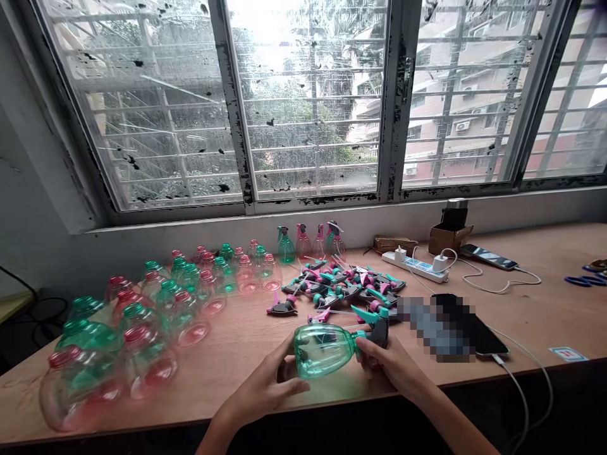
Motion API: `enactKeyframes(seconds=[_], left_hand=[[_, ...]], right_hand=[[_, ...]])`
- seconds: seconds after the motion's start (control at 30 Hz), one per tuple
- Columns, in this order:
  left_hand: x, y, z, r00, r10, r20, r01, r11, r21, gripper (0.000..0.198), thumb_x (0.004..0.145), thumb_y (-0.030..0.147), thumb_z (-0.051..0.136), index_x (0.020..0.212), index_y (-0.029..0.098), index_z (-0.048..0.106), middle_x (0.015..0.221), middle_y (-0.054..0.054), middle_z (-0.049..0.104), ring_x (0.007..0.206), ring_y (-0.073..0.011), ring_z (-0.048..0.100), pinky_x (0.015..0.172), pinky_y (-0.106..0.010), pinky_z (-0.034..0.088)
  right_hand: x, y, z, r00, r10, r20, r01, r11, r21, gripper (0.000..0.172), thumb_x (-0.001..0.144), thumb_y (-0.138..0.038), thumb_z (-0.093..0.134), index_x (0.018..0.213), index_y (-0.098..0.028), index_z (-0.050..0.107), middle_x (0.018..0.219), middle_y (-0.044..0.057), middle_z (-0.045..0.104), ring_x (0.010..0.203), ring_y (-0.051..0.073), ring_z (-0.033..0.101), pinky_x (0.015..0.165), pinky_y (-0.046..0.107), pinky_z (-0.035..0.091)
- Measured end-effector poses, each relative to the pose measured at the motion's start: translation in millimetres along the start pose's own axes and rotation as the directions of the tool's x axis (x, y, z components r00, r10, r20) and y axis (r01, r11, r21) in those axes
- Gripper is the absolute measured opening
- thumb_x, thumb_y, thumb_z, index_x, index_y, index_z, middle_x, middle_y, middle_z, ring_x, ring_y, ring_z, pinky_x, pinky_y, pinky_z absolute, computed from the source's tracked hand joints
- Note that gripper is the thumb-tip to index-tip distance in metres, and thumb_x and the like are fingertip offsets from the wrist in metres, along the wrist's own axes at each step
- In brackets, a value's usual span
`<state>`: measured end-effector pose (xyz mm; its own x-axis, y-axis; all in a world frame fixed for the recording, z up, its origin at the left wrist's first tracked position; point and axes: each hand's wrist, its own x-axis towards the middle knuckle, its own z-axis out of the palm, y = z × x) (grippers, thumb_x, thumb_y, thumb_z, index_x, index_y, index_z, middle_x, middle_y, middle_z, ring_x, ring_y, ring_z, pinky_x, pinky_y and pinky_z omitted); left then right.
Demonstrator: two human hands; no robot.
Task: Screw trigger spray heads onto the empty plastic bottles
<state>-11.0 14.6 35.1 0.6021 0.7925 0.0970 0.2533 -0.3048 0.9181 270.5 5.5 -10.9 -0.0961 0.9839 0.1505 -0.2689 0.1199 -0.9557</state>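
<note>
A clear green spray bottle (325, 351) lies on its side in the air above the table's front edge, its base to the left. Its black and teal trigger head (377, 328) is on the neck. My right hand (386, 361) grips the collar, with the thumb on the near side. At the base end, my left hand (268, 376) curls around the bottle, the thumb low in front and the fingers partly hidden behind it. Just beyond my hands spreads a pile of loose trigger heads (336, 287) in black, pink and teal, some with dip tubes.
Many open-necked pink and green bottles (190, 316) crowd the left side. Several bottles with heads (286, 248) stand by the window wall. To the right are a power strip (417, 265), a phone (478, 328) with cable, another phone (490, 256), a cardboard box (450, 239) and blue-handled scissors (585, 280).
</note>
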Motion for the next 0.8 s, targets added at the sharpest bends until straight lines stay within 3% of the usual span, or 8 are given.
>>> enactKeyframes(seconds=[0.13,0.33,0.43,0.57,0.7,0.8], left_hand=[[0.0,1.1,-1.9,1.000,0.013,0.006,-0.013,1.000,-0.003,0.082,0.086,0.028,0.073,0.158,0.031,0.035,0.110,-0.003,0.060,0.074,-0.0152,0.043,0.085,-0.030,0.042],[-2.2,-4.7,1.2,0.996,-0.025,-0.080,0.027,0.999,0.033,0.097,0.083,0.024,0.074,0.162,0.036,0.018,0.125,-0.003,0.059,0.075,-0.0142,0.042,0.076,-0.029,0.039],[-2.4,-6.9,1.3,0.997,-0.033,-0.067,0.033,0.999,0.005,0.100,0.083,0.023,0.075,0.162,0.037,0.015,0.130,-0.004,0.059,0.076,-0.0142,0.046,0.072,-0.029,0.038],[-0.7,-7.5,-2.1,1.000,-0.011,-0.017,0.010,0.999,-0.038,0.090,0.086,0.026,0.073,0.161,0.033,0.025,0.136,-0.006,0.058,0.096,-0.0211,0.055,0.085,-0.033,0.041],[0.6,-6.5,-4.4,1.000,0.018,0.012,-0.018,1.000,-0.004,0.076,0.091,0.034,0.071,0.158,0.029,0.035,0.131,-0.007,0.061,0.102,-0.0244,0.056,0.092,-0.035,0.042],[-0.4,-6.6,-2.8,1.000,-0.010,-0.027,0.010,1.000,0.009,0.086,0.088,0.027,0.073,0.160,0.031,0.028,0.115,-0.004,0.064,0.097,-0.0229,0.057,0.091,-0.036,0.043]], right_hand=[[1.0,0.8,-0.6,1.000,-0.004,0.002,0.004,1.000,-0.002,0.042,0.078,-0.056,0.082,0.085,-0.018,0.064,0.062,0.001,0.070,0.043,0.012,0.058,0.043,0.024,0.043],[1.9,5.3,-3.0,1.000,-0.009,0.011,0.010,1.000,-0.011,0.041,0.080,-0.054,0.081,0.093,-0.018,0.067,0.060,-0.002,0.068,0.043,0.012,0.058,0.043,0.023,0.043],[1.9,6.4,-3.3,1.000,-0.015,0.010,0.015,1.000,0.000,0.039,0.081,-0.052,0.082,0.095,-0.019,0.066,0.061,-0.002,0.068,0.043,0.013,0.059,0.043,0.023,0.044],[2.3,6.7,-3.3,1.000,-0.009,0.002,0.009,1.000,0.010,0.040,0.080,-0.052,0.082,0.095,-0.019,0.065,0.061,-0.002,0.068,0.044,0.013,0.059,0.043,0.024,0.044],[2.2,5.7,-3.0,1.000,-0.003,-0.014,0.003,1.000,0.009,0.042,0.078,-0.053,0.083,0.097,-0.020,0.065,0.061,-0.002,0.068,0.043,0.013,0.058,0.043,0.024,0.044],[1.6,5.5,-3.0,1.000,-0.004,-0.008,0.004,1.000,-0.007,0.041,0.080,-0.053,0.082,0.096,-0.018,0.067,0.061,-0.001,0.068,0.043,0.013,0.058,0.043,0.024,0.044]])
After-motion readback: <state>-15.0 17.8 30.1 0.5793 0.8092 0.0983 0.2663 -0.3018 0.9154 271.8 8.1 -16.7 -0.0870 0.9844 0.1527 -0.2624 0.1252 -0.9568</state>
